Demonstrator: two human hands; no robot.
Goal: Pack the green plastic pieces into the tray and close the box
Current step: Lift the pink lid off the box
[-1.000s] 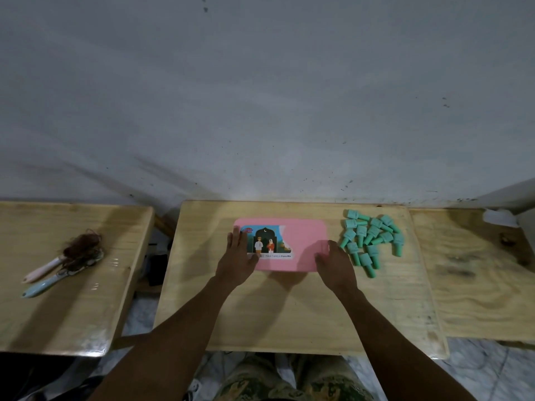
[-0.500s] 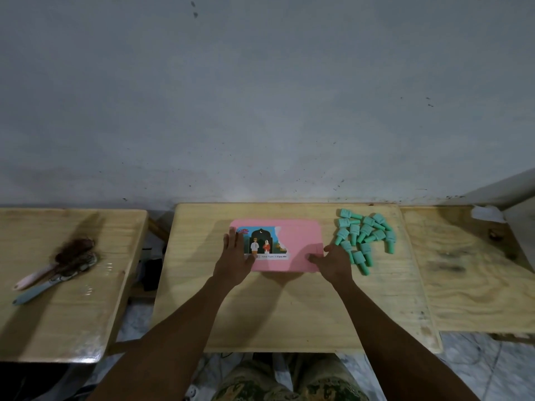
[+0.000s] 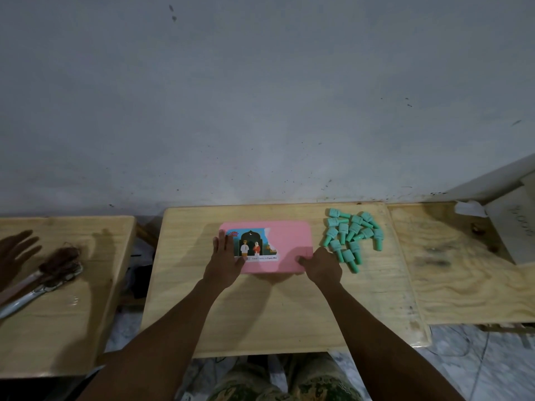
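Note:
A flat pink box (image 3: 289,241) with a picture label lies closed on the middle wooden table (image 3: 275,314). My left hand (image 3: 224,263) rests flat on the box's left front part, fingers stretched out. At the box's right front corner, my right hand (image 3: 321,267) curls its fingers over the edge. A heap of several green plastic pieces (image 3: 351,235) lies on the table just right of the box, close to my right hand. No tray is visible.
A second wooden table (image 3: 43,328) on the left holds a brush with hair (image 3: 59,263) and a pale handled tool (image 3: 29,296). A plywood board (image 3: 463,270) adjoins on the right, with crumpled white paper (image 3: 469,208). A grey wall rises behind.
My right hand has slid right along the box's front edge to its right corner, next to the green pieces. The left hand stays on the box.

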